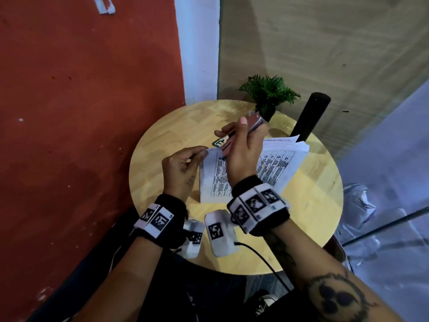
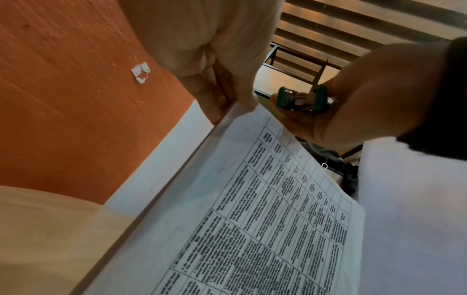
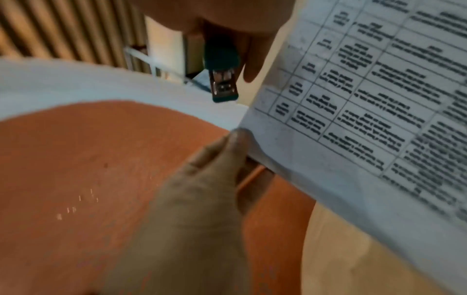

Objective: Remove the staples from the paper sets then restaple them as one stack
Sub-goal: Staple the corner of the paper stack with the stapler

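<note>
Nearest, black wristbands with white square-code tags, codes machine-only, nothing legible. Just beyond, left hand pinching the top-left corner of a white printed paper set with a black-ruled table, thumb and forefinger closed on the corner, sheets lifted off the round pale wooden table near its left edge. Beside it, right hand wrapped round a small green-and-metal stapler, nose held close to that pinched corner but, in the wrist views, apart from the paper and not yet biting. Farther toward the table's right edge, a second white printed paper pile lying flat, overlapped by the held set. Probably mid-task: no staple discernible in the held corner, so whether removal is finished cannot be told; sheets not squared into one stack, so gathering and final stapling seemingly left. Table text on the pages blurred, unreadable; no brand visible on the stapler. At the far edge, a small green fern-like plant in a dark pot and a black cylinder leaning.
</note>
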### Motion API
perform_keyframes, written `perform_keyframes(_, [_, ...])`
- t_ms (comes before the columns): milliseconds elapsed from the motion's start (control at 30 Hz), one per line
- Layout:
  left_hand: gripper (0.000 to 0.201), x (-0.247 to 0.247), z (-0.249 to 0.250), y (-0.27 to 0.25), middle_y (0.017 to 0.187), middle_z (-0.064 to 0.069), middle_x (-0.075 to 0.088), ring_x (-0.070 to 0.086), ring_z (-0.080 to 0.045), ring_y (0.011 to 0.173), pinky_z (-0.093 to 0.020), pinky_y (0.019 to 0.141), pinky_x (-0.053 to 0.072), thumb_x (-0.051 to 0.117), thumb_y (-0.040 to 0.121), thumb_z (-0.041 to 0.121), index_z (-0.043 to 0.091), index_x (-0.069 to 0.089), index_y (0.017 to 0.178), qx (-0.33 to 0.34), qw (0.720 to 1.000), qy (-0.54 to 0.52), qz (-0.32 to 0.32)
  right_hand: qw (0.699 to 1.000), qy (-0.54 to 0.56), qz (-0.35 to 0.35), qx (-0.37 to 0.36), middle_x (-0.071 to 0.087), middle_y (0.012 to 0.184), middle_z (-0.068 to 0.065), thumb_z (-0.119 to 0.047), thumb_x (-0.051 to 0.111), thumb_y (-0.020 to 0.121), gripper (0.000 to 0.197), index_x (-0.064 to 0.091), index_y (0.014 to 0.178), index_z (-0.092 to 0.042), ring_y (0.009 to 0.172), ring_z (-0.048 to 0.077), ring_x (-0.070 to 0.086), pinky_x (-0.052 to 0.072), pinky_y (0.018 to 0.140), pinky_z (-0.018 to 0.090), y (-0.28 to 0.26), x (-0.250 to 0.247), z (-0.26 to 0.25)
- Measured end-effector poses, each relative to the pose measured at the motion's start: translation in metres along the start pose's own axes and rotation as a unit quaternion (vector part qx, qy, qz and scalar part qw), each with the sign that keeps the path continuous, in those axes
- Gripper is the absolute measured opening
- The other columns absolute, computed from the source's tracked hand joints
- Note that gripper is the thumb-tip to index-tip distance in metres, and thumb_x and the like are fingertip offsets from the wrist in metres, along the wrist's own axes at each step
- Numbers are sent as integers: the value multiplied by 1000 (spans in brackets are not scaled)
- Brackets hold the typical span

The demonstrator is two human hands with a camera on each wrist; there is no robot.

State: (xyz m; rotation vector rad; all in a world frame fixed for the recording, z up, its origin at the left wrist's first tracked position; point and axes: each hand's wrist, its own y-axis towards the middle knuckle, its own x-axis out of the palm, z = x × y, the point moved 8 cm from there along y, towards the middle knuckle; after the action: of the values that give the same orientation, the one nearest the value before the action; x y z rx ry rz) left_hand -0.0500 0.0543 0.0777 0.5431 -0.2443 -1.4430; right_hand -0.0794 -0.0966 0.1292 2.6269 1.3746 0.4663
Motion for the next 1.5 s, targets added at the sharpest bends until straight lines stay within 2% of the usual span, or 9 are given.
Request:
perform_keyframes(133, [19,-2,2,0,93,3,68,59,19,85,-7,78,46,63,84,11,0,73,96,15,1000,5,6,980,-175,28,-91,68,74,5,-42,36,92,33,37,100,-10,67,33,63,47,62,45,-5,10,2])
perform_keyframes(367, [19,-2,7,-1,88,6,67,60,11,84,-3,74,44,60,83,9,-1,74,92,25,999,25,27,916,-307,67,-251,64,59,14,-38,40,85,45,51,99,4,52,38,58,22,51,24,-8,15,-20])
perform_keyframes(667, [24,-4,9,-3,88,8,65,58,5,84,-1,70,42,58,76,-10,-1,73,93,47,996,62,38,887,-349,71,-293,63,52,8,-35,45,82,40,52,99,1,45,34,58,19,51,21,-12,30,-24])
perform_keyframes(900, [21,-3,15,-3,78,-10,73,53,7,71,2,62,34,56,77,-7,-2,73,89,65,994,77,50,897,-396,29,-193,68,76,16,-44,36,88,41,43,109,-10,72,40,62,25,56,34,-8,34,-7])
perform_keyframes(1067, [21,-2,19,-4,63,4,57,46,17,57,2,56,28,54,72,-15,-4,71,80,73,993,78,39,851,-415,14,-321,55,45,5,-36,47,81,31,56,78,-6,39,29,52,31,42,20,-15,44,-13])
perform_keyframes(1167, [16,1,10,-4,55,9,47,44,9,52,-2,53,29,53,75,-10,0,66,73,43,997,56,17,836,-416,12,-358,53,43,4,-36,48,80,34,56,65,-6,37,29,51,28,39,19,-12,44,-10])
perform_keyframes(1267, [19,11,-4,-3,73,19,65,55,9,73,-10,70,43,52,85,2,18,63,87,-49,995,-77,-51,837,-412,7,-360,53,42,5,-37,48,81,36,56,64,-7,36,29,52,28,37,20,-9,44,-7])
perform_keyframes(1367, [31,27,-5,-6,92,25,68,59,10,93,-9,82,44,45,94,-5,20,56,108,-117,970,-174,-126,833,-409,14,-373,53,42,5,-38,49,81,37,57,62,-7,37,29,52,28,36,20,-8,41,-8])
perform_keyframes(1500, [31,33,-2,-6,87,17,69,59,11,87,-9,79,45,40,96,-7,17,59,104,-152,959,-196,-137,836,-400,17,-374,52,41,6,-40,50,83,40,56,60,-8,36,30,52,30,36,21,-7,37,-6])
